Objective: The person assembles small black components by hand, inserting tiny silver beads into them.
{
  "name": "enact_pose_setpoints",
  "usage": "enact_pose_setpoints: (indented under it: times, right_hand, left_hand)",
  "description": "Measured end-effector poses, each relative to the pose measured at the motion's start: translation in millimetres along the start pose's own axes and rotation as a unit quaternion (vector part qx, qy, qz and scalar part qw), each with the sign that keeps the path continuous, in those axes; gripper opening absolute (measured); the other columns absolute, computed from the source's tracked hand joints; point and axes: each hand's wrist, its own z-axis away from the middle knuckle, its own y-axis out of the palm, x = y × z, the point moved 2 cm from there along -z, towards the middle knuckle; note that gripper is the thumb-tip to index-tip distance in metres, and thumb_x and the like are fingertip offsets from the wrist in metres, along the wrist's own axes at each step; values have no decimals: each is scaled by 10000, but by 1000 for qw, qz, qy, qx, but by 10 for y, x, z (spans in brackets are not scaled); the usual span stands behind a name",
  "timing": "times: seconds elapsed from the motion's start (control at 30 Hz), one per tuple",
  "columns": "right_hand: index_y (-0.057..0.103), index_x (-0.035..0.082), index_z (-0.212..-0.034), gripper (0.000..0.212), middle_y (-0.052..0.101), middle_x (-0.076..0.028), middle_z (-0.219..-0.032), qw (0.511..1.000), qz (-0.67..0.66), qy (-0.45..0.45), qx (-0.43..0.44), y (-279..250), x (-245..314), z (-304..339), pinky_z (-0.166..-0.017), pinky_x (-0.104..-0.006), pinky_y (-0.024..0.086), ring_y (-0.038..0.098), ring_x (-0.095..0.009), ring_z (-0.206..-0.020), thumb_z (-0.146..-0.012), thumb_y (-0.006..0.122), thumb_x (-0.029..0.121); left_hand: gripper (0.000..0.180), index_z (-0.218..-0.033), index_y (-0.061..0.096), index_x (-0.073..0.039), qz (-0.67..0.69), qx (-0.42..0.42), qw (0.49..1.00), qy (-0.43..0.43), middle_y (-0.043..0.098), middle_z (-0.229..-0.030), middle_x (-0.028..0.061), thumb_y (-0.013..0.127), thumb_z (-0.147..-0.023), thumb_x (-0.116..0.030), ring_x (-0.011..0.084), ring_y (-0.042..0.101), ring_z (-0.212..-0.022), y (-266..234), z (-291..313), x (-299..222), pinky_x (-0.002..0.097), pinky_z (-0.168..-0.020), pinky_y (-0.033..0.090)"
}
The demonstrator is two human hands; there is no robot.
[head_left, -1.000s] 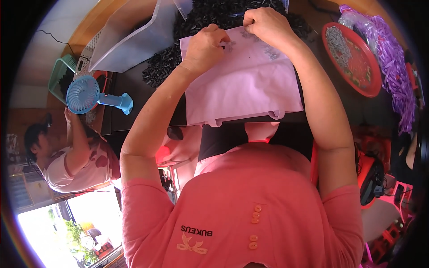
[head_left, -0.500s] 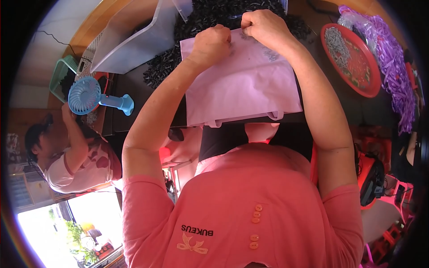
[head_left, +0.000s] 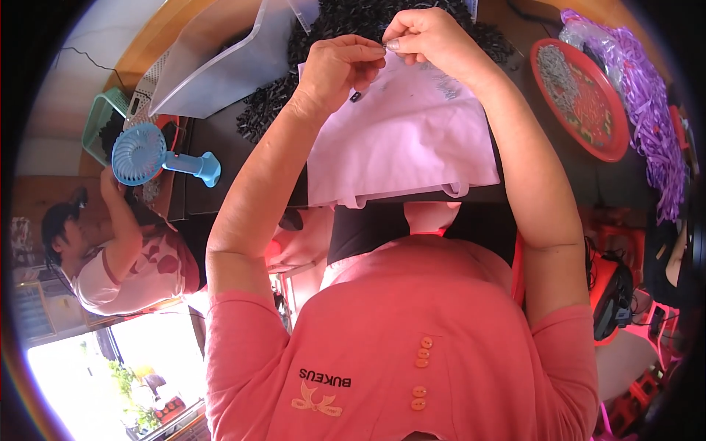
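Note:
Over the far edge of a pink cloth bag (head_left: 404, 151), my two hands meet fingertip to fingertip. My left hand (head_left: 334, 70) is closed in a pinch of thumb and forefinger. Opposite it, my right hand (head_left: 434, 44) pinches at the same spot; whatever sits between the fingertips is too small to name. A small black piece (head_left: 356, 96) shows just under my left hand, against the cloth. Tiny grey bits (head_left: 446, 90) lie on the bag near my right wrist. Beyond the hands spreads a heap of short black pieces (head_left: 353, 18).
A clear plastic bin (head_left: 220, 77) leans at the far left, near a blue handheld fan (head_left: 140, 154) and a green basket (head_left: 92, 132). On the right are a red tray (head_left: 599, 136) with small grey pieces and purple ribbons (head_left: 647, 110). Another person (head_left: 129, 257) sits at left.
My hands have come together from apart, and their fingertips now meet. The small black piece has come into sight beneath my left hand.

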Motion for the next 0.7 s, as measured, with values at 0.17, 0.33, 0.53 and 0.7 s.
enact_pose_setpoints:
  times: [0.17, 0.33, 0.53, 0.7]
  right_hand:
    - [645, -8, -796, 62, 632, -67, -687, 999, -33, 20, -8, 95, 108, 9, -576, -284, 464, 579, -115, -631, -815, 656, 50]
    - [638, -1, -766, 66, 614, -43, -667, 997, 22, -39, -59, 106, 60, 6, -560, -263, 450, 571, -105, -616, -814, 649, 44]
    - [626, 0, -747, 81, 602, -42, -655, 993, -25, -44, -111, 29, 147, 44, -536, -259, 442, 564, -105, -575, -813, 636, 46]
    - [627, -1, -741, 79, 597, -42, -638, 995, -57, -2, -79, 95, 154, 38, -534, -262, 437, 558, -104, -585, -803, 642, 45]
  left_hand:
    - [126, -915, 649, 35, -10, -1, 1000, 12, 633, -766, 85, 623, -868, -79, 129, 566, -619, -53, 3, 48, 231, -513, 406]
    - [118, -908, 652, 30, -12, -7, 1000, 3, 628, -757, 81, 625, -863, -75, 122, 553, -614, -92, 49, -32, 226, -508, 396]
    - [162, -926, 674, 23, -218, -11, 975, 34, 622, -754, 33, 670, -841, -114, 101, 544, -632, -105, 195, -74, 226, -531, 403]
    - [169, -919, 690, -21, -457, -56, 869, 180, 635, -772, 41, 704, -793, -134, 139, 594, -682, -315, 297, 48, 269, -640, 478]
